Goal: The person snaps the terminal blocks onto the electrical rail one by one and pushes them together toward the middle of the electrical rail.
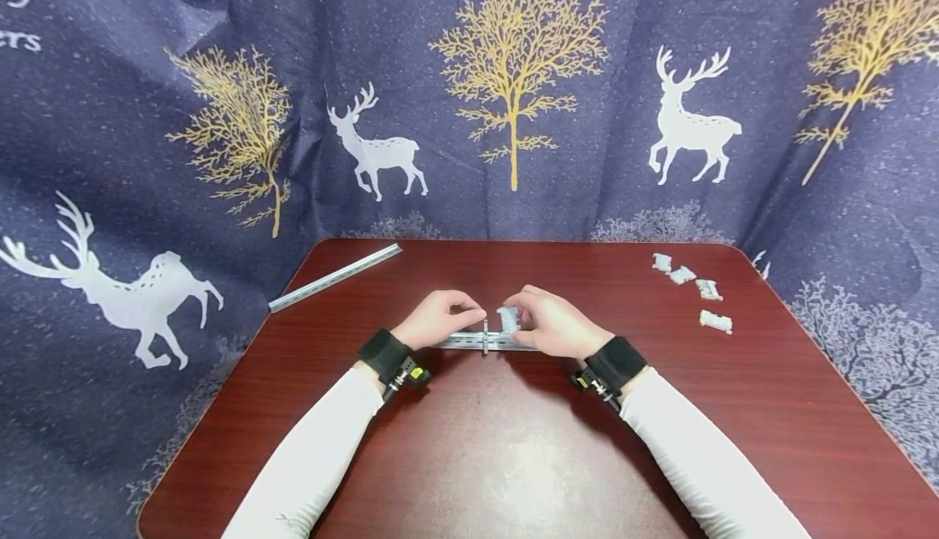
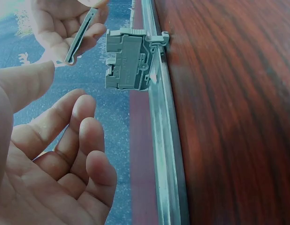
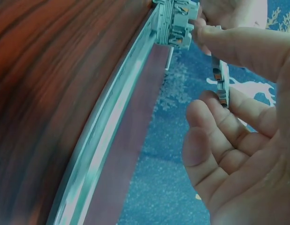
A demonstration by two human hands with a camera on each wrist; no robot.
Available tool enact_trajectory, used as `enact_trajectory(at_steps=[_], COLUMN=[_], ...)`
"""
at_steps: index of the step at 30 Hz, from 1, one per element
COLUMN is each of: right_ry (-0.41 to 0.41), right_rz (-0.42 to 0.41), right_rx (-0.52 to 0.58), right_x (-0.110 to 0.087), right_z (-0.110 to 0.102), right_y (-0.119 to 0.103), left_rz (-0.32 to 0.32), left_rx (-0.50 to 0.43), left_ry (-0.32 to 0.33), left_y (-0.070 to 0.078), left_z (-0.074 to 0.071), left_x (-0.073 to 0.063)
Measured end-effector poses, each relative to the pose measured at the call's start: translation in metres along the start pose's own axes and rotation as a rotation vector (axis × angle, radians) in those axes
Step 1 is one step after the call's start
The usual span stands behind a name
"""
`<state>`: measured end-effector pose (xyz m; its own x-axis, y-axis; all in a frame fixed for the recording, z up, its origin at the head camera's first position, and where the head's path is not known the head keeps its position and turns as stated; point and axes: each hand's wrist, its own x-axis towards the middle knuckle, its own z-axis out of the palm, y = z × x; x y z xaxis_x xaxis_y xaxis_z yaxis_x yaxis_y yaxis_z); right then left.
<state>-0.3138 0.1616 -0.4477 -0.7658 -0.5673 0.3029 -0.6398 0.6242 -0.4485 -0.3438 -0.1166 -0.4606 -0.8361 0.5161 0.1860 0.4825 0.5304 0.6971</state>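
A slotted metal DIN rail (image 1: 464, 342) lies across the table between both hands. Clipped upright on it is a grey terminal block (image 2: 128, 61); whether more than one sits together there I cannot tell. My right hand (image 1: 555, 323) pinches another flat grey terminal block (image 1: 509, 319) between thumb and fingers, held above the rail to the right of the mounted one. In the right wrist view this held block (image 3: 223, 84) appears edge-on, apart from the rail. My left hand (image 1: 438, 317) hovers beside the mounted block, fingers loosely bent, holding nothing.
Several loose terminal blocks (image 1: 707, 289) lie at the table's back right. A second metal rail (image 1: 336, 277) lies slanted at the back left. Behind the reddish-brown table (image 1: 469, 449) hangs a dark blue curtain (image 1: 469, 213) printed with deer and trees.
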Motion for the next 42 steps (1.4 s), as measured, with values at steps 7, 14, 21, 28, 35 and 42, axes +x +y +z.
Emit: enact_trajectory(at_steps=[7,14,21,28,35,42], right_ry=[0.011,0.018,0.016,0.007,0.016,0.006], right_rz=[-0.063,-0.092,-0.102,-0.102,-0.098,-0.053], right_rx=[-0.01,-0.021,-0.032,-0.041,-0.005,0.065], right_x=[0.001,0.002,0.002,0.002,0.0,-0.001], right_z=[0.002,0.005,0.009,0.01,0.008,0.007], right_y=[-0.008,-0.012,-0.01,-0.013,-0.014,-0.005], left_rz=[0.011,0.029,0.034,0.017,0.024,0.019], left_rx=[0.001,-0.026,-0.043,-0.064,-0.076,-0.087], left_ry=[-0.011,-0.021,-0.029,-0.029,-0.019,0.004], left_y=[-0.001,0.002,0.003,0.008,0.008,0.004], left_z=[0.002,0.004,0.006,0.006,0.005,0.007], left_x=[0.001,0.002,0.001,-0.001,-0.002,-0.001])
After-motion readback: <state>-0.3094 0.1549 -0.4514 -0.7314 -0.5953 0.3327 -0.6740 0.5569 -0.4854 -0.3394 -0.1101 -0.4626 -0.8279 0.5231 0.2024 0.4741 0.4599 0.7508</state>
